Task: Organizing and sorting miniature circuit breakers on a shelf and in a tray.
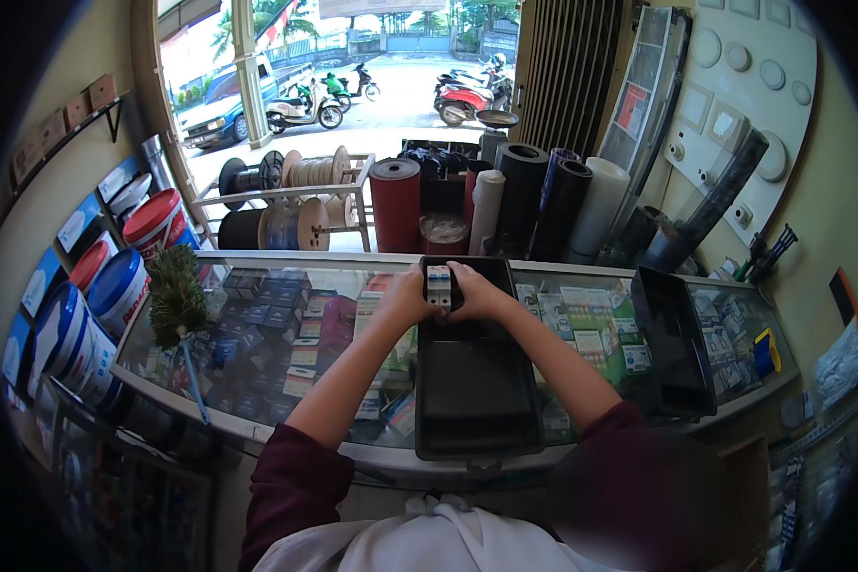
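Observation:
Both my hands meet above the far part of a black plastic tray (477, 400) on the glass display counter. A pair of white circuit breakers (439, 286) with blue switches stands between them. My left hand (405, 293) grips the left side of the breakers. From the right, my right hand (475, 292) closes on them, thumb and fingers at their edge. Whether the breakers touch the tray below cannot be told. The tray's near part is a smooth black slope.
Another black tray (676, 350) lies on the counter's right part. A feather duster (179, 300) with a blue handle rests at the left. Boxed goods (593, 322) show under the glass. Rolls of sheet material (395, 204) and cable spools (314, 171) stand beyond the counter.

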A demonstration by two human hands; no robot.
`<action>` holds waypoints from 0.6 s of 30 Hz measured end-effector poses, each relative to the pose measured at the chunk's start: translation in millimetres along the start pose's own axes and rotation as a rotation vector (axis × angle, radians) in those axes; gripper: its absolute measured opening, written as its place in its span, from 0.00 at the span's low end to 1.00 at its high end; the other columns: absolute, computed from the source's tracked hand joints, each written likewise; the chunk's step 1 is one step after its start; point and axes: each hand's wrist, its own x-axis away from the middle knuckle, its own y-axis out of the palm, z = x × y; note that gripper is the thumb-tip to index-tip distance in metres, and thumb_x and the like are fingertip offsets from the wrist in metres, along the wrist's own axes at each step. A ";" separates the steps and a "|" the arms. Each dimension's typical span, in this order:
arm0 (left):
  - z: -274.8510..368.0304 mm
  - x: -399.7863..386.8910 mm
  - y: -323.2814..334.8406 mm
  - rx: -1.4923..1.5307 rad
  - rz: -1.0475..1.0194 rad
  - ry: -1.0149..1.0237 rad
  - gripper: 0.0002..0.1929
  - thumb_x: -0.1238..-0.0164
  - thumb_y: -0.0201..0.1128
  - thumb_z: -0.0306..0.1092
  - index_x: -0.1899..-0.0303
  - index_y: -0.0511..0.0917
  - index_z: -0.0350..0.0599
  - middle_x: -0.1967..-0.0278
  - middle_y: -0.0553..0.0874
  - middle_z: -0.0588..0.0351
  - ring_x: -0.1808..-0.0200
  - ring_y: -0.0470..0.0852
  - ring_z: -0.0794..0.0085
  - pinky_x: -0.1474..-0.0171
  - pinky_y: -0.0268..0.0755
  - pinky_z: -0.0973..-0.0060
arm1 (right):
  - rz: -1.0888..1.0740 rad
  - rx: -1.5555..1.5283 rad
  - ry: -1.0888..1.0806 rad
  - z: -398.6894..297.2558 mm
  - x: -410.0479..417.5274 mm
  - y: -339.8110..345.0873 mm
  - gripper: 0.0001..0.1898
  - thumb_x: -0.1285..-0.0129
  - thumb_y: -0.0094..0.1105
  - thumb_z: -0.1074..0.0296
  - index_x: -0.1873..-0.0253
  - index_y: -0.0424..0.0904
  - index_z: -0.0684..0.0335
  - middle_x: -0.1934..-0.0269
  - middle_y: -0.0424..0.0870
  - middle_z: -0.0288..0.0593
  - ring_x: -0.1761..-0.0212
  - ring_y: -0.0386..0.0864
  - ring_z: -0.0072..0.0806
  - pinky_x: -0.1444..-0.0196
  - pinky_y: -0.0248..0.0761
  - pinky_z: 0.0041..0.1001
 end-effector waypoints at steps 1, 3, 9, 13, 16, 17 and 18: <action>3.3 1.6 -1.3 -0.005 0.038 0.021 0.31 0.68 0.75 0.40 0.59 0.71 0.33 0.61 0.80 0.39 0.55 0.78 0.49 0.52 0.71 0.64 | -0.002 -0.001 -0.002 -3.1 0.6 -1.7 0.53 0.71 0.76 0.55 0.38 0.55 0.73 0.45 0.68 0.60 0.42 0.67 0.47 0.39 0.60 0.33; 2.1 1.1 -0.6 -0.003 0.044 0.010 0.31 0.68 0.76 0.39 0.58 0.71 0.35 0.61 0.81 0.39 0.54 0.78 0.50 0.52 0.70 0.63 | -0.044 -0.055 0.067 -7.4 2.2 -5.5 0.56 0.72 0.76 0.55 0.37 0.53 0.74 0.43 0.66 0.62 0.40 0.65 0.48 0.37 0.58 0.33; 7.5 3.6 -6.7 0.023 -0.012 -0.002 0.31 0.69 0.75 0.38 0.59 0.71 0.36 0.61 0.81 0.39 0.54 0.78 0.50 0.52 0.70 0.63 | -0.006 -0.013 0.049 0.1 0.4 0.1 0.56 0.72 0.77 0.55 0.38 0.53 0.75 0.43 0.65 0.62 0.39 0.64 0.48 0.37 0.58 0.33; 1.4 4.6 -1.8 0.051 0.042 0.004 0.34 0.69 0.76 0.39 0.56 0.70 0.35 0.60 0.81 0.38 0.54 0.78 0.49 0.51 0.69 0.62 | -0.060 -0.032 0.089 -5.7 -0.8 -2.8 0.57 0.72 0.77 0.55 0.37 0.51 0.76 0.42 0.64 0.63 0.38 0.63 0.48 0.37 0.57 0.32; -6.6 1.8 4.4 0.033 0.032 -0.036 0.42 0.70 0.76 0.44 0.49 0.67 0.33 0.58 0.80 0.39 0.52 0.77 0.50 0.49 0.69 0.63 | -0.103 0.008 0.123 -9.4 2.1 -6.1 0.61 0.72 0.78 0.54 0.35 0.45 0.78 0.40 0.61 0.64 0.37 0.62 0.47 0.36 0.57 0.32; -10.3 1.3 6.2 0.014 0.001 -0.061 0.47 0.70 0.77 0.48 0.45 0.64 0.31 0.57 0.80 0.40 0.51 0.77 0.51 0.48 0.69 0.64 | -0.131 0.040 0.119 -10.6 3.4 -8.3 0.63 0.71 0.78 0.54 0.34 0.41 0.78 0.39 0.59 0.65 0.37 0.62 0.47 0.36 0.57 0.31; -13.1 3.2 6.4 0.012 -0.003 -0.057 0.47 0.70 0.77 0.48 0.45 0.64 0.31 0.57 0.80 0.40 0.51 0.77 0.51 0.48 0.69 0.64 | -0.160 0.071 0.117 -13.0 5.3 -10.7 0.65 0.71 0.78 0.53 0.34 0.38 0.79 0.38 0.57 0.65 0.36 0.61 0.46 0.37 0.58 0.30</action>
